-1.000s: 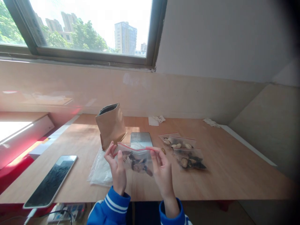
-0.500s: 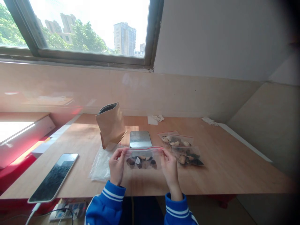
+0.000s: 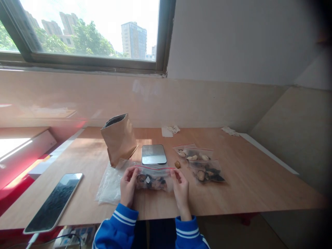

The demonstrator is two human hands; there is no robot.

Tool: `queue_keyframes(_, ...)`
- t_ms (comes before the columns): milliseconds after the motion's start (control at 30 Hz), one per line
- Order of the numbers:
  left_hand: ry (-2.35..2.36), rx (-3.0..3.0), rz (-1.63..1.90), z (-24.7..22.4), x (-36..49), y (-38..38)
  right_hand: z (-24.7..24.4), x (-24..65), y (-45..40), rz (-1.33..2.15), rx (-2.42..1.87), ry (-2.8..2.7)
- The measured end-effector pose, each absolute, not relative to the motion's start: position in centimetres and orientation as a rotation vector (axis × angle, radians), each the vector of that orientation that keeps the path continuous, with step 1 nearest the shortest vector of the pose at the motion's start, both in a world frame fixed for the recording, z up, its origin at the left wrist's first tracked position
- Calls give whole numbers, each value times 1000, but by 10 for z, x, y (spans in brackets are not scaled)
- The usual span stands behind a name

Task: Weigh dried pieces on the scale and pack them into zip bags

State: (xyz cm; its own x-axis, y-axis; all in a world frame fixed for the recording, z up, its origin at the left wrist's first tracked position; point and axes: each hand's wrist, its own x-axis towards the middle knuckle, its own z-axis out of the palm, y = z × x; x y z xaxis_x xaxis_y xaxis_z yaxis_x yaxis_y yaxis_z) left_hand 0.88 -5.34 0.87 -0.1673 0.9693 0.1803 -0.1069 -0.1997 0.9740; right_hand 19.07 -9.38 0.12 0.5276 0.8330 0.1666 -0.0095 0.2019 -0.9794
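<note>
As the left hand [image 3: 128, 186] and right hand [image 3: 181, 192] pinch a shell-filled zip bag [image 3: 153, 181], its white tag [image 3: 147, 179] is unreadable.

From the hands, 12 o'clock was blocked close in by the metal scale [image 3: 154, 154], with the kraft paper bag [image 3: 118, 140] at 11. The held zip bag [image 3: 153, 181] sat between the left hand [image 3: 128, 186] and right hand [image 3: 181, 193]. Plastic sheet [image 3: 110, 186] lay touching-close at 9, tablet [image 3: 53, 203] farther out. Loose nut [image 3: 177, 164] at 1, filled zip bags [image 3: 206, 171] at 2. Open wooden table [image 3: 254, 176] gave passage at 3, past those bags.
</note>
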Motion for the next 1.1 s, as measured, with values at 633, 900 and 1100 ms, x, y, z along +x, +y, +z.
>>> queue_keyframes(633, 1252, 1294, 1638, 0, 2, -57, 2, 188, -99, 532, -1349, -889)
queue_keyframes(900, 1053, 1210, 1525, 6, 4, -57, -1, 189, -100, 689, -1211, -924)
queue_keyframes(1100, 1068, 1261, 1474, 7, 4, -55, -2, 186, -98, 709, -1169, -867)
